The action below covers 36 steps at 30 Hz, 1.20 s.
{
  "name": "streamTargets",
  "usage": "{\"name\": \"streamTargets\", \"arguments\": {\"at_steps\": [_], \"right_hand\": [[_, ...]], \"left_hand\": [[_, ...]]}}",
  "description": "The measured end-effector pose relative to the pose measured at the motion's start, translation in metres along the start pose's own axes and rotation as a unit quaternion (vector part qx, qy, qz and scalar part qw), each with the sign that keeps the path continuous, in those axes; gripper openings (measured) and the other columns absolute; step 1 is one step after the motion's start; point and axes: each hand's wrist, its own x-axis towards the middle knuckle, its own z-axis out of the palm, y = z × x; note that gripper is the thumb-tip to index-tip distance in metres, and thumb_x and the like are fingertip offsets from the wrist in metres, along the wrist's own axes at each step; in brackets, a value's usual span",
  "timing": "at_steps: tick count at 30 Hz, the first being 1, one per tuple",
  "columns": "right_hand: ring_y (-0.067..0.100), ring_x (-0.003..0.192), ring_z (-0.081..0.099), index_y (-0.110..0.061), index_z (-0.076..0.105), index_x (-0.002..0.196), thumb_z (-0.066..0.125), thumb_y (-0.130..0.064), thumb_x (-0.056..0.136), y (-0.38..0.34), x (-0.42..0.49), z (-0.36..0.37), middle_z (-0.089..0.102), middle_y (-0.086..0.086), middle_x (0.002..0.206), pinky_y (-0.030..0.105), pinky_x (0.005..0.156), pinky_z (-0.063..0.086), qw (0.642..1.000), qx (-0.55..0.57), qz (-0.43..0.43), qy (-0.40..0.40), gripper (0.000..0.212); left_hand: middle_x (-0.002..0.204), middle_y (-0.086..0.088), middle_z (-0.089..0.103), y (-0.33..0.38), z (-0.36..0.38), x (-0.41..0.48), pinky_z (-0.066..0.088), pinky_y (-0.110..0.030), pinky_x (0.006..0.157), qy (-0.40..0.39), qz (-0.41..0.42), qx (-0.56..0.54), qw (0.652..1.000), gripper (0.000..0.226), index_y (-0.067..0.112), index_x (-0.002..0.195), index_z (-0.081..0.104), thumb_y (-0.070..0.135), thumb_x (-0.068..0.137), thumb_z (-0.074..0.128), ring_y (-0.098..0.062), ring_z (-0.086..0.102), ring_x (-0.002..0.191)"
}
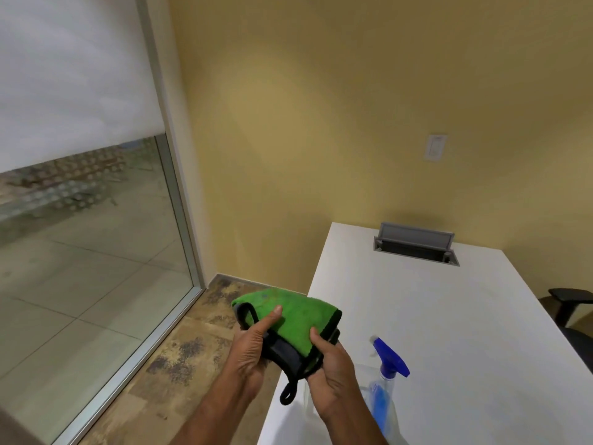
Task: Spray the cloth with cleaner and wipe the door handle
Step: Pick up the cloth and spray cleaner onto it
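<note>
Nearest the lens: my two forearms, coming up from the bottom edge and meeting at the cloth (288,319). Left hand (253,348) closed on the cloth's near-left edge, thumb pressed on the green face, fingers wrapped under the dark trim. Right hand (330,364) closed on the near-right corner, thumb on top, remaining fingers hidden below. Cloth is folded, green side up, grey backing and black binding showing at the near edge, a black hanging loop (288,393) dangling free. It sits in the air over the left edge of the white table (449,316), part over the patterned floor (179,358).

Spray bottle (386,380) stands on the table just right of my right wrist, blue trigger head, clear body with blue liquid low down. Neither hand touches it.

Step in hand, as I judge it: readying the cloth, before any spraying. I cannot tell whether the cloth is damp.

Next move calls for freeing the right hand, leaving the cloth spread on the left, then taking the bottle by the neck and aiming the nozzle at the green face.

No door handle in view; glass panel (96,268) and its metal frame (179,194) to the left only.
</note>
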Motion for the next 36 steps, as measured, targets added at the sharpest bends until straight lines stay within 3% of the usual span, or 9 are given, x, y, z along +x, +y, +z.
{"name": "streamTargets", "arguments": {"at_steps": [4,8,11,14,18,22,25,31,36], "right_hand": [[0.04,0.101,0.071,-0.002,0.066,0.121,0.065,0.004,0.09,0.016,0.002,-0.011,0.075,0.021,0.112,0.046,0.08,0.061,0.997,-0.046,-0.025,0.05,0.031],[0.032,0.091,0.071,-0.002,0.062,0.101,0.078,-0.031,0.086,0.02,-0.001,-0.044,0.073,0.016,0.097,0.039,0.074,0.057,0.969,-0.162,-0.031,0.182,0.036],[0.032,0.084,0.062,-0.003,0.054,0.091,0.089,-0.032,0.07,0.013,0.003,-0.081,0.063,0.016,0.093,0.041,0.08,0.055,0.892,-0.209,-0.128,0.38,0.05],[0.043,0.109,0.061,0.0,0.051,0.123,0.093,-0.017,0.068,-0.002,0.008,-0.108,0.06,0.025,0.124,0.055,0.098,0.051,0.846,-0.262,-0.157,0.436,0.072],[0.035,0.131,0.051,-0.017,0.05,0.139,0.091,-0.027,0.071,-0.023,0.034,-0.149,0.057,0.01,0.141,0.052,0.11,0.036,0.837,-0.427,-0.165,0.3,0.08],[0.028,0.109,0.064,-0.012,0.067,0.112,0.089,-0.015,0.072,-0.044,0.059,-0.165,0.072,0.011,0.114,0.046,0.104,0.048,0.9,-0.388,-0.106,0.17,0.046],[0.032,0.091,0.064,-0.004,0.07,0.094,0.084,-0.01,0.077,-0.059,0.069,-0.157,0.069,0.023,0.088,0.043,0.088,0.051,0.917,-0.37,-0.091,0.119,0.022],[0.022,0.077,0.057,-0.017,0.074,0.111,0.08,-0.008,0.081,-0.07,0.065,-0.13,0.057,0.018,0.077,0.03,0.076,0.051,0.906,-0.407,-0.111,-0.009,0.032],[0.025,0.075,0.061,-0.018,0.074,0.099,0.082,-0.013,0.079,-0.089,0.05,-0.084,0.062,0.025,0.077,0.042,0.08,0.052,0.895,-0.413,-0.162,-0.052,0.023]], "left_hand": [[0.104,-0.018,0.081,-0.007,-0.005,0.009,0.061,-0.042,0.077,0.006,-0.025,-0.049,0.998,0.032,0.001,0.119,0.072,0.005,0.087,0.074,-0.034,0.077,0.094],[0.089,-0.012,0.083,-0.008,-0.002,0.013,0.063,-0.04,0.053,-0.019,-0.029,-0.095,0.995,0.016,0.008,0.108,0.074,0.004,0.096,0.064,-0.029,0.08,0.073],[0.104,-0.013,0.082,-0.012,0.001,0.017,0.066,-0.041,0.064,-0.037,-0.019,-0.11,0.993,0.021,0.01,0.113,0.075,0.005,0.095,0.065,-0.028,0.081,0.086],[0.118,-0.011,0.079,-0.019,0.002,0.021,0.063,-0.041,0.081,-0.049,-0.01,-0.107,0.993,0.03,0.011,0.122,0.073,0.006,0.094,0.067,-0.027,0.078,0.1],[0.112,-0.01,0.081,-0.021,0.002,0.024,0.067,-0.041,0.069,-0.073,-0.02,-0.122,0.99,0.023,0.012,0.117,0.075,0.011,0.097,0.064,-0.025,0.08,0.093],[0.123,-0.011,0.077,-0.026,0.0,0.034,0.061,-0.042,0.087,-0.063,-0.02,-0.112,0.992,0.035,0.013,0.125,0.073,0.025,0.092,0.069,-0.026,0.077,0.106],[0.122,-0.013,0.077,-0.029,-0.001,0.041,0.066,-0.046,0.08,-0.061,-0.037,-0.126,0.99,0.033,0.012,0.123,0.074,0.027,0.095,0.066,-0.029,0.077,0.105],[0.116,-0.016,0.079,-0.027,-0.001,0.043,0.067,-0.05,0.073,-0.068,-0.04,-0.162,0.984,0.027,0.009,0.117,0.075,0.024,0.1,0.06,-0.03,0.079,0.096],[0.12,-0.019,0.077,-0.012,-0.004,0.04,0.065,-0.054,0.077,-0.068,-0.028,-0.189,0.979,0.034,0.007,0.123,0.074,0.027,0.098,0.062,-0.033,0.078,0.102]]}}
